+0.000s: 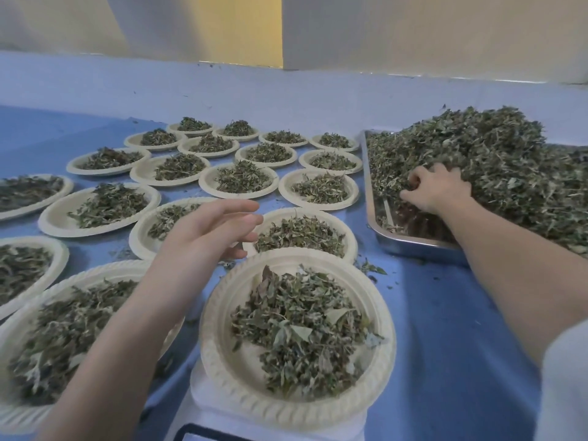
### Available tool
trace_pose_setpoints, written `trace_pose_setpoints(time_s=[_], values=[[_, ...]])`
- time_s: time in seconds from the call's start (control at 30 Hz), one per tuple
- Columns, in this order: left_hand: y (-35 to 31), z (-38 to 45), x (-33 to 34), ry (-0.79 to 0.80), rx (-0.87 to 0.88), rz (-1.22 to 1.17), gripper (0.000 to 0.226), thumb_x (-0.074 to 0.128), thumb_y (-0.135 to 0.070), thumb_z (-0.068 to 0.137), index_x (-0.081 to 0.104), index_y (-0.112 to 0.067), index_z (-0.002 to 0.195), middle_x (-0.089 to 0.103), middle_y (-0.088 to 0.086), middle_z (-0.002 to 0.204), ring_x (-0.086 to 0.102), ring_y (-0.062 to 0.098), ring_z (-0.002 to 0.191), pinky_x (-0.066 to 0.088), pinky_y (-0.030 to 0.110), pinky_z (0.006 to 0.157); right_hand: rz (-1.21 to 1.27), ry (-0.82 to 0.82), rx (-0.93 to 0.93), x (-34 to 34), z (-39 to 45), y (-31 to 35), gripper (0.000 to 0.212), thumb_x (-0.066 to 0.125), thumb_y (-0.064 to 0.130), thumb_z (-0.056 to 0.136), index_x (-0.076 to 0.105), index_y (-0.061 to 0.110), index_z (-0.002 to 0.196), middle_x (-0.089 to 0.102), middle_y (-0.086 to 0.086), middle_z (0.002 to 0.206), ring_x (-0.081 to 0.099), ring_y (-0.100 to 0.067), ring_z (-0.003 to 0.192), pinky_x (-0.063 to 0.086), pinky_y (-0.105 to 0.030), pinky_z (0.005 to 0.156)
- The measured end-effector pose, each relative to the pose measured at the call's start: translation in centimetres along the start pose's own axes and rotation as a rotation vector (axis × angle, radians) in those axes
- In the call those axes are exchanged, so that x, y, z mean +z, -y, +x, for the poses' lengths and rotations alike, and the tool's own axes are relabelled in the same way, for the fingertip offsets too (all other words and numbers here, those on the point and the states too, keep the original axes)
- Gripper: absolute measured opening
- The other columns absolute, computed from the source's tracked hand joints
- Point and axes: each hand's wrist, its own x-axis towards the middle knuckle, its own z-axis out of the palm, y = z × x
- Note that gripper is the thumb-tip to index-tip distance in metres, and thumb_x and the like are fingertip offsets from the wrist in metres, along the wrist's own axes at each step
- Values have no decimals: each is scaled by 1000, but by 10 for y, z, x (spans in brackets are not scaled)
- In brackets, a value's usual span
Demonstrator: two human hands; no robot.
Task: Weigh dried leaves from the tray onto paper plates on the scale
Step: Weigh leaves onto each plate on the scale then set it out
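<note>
The right hand (436, 187) is reaching into the metal tray (410, 241), its fingers curling down into the heap of dried leaves (483, 160) and closing on a pinch of them, most likely to top up the portion being weighed. That portion is sitting on the nearest paper plate (222, 354), which is resting on the white scale (206, 415) right in front of the person, where the readout should be easy to watch (the display itself is cut off at the bottom edge). The tray is lying just to the right of the scale, so the picking hand is having only a short trip.

The left hand (210, 230) is hovering above the plates beyond the scale with fingers loose and straight, holding nothing, probably waiting to lift the plate away once the weight is right. Finished plates (241, 179), each carrying a small mound, are spreading in rows across the blue table (445, 313) to the left, keeping done portions apart from the bulk supply.
</note>
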Motion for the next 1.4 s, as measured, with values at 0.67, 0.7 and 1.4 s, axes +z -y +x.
trace_pose_setpoints(time_s=[0.67, 0.7, 1.4], values=[[5, 3, -3, 11, -12, -20, 27, 71, -27, 76, 70, -21, 102, 72, -1, 103, 67, 19, 96, 54, 38, 86, -52, 283, -227, 1, -25, 34, 57, 34, 51, 97, 24, 30, 149, 30, -16, 151, 32, -38, 136, 29, -47, 111], [5, 3, -3, 10, -12, -19, 24, 70, -26, 79, 70, -20, 102, 72, -1, 103, 68, 18, 96, 54, 39, 87, -138, 288, -212, 4, -33, 39, 54, 34, 45, 98, 25, 25, 148, 28, -20, 149, 30, -41, 134, 29, -50, 110], [9, 5, -3, -31, -55, -27, 14, 62, -21, 88, 68, -21, 100, 71, 4, 103, 68, 20, 92, 53, 35, 84, 841, 32, 379, -13, -66, 25, 52, 39, 34, 98, 47, -4, 132, 51, -20, 134, 52, -34, 114, 42, -34, 90]])
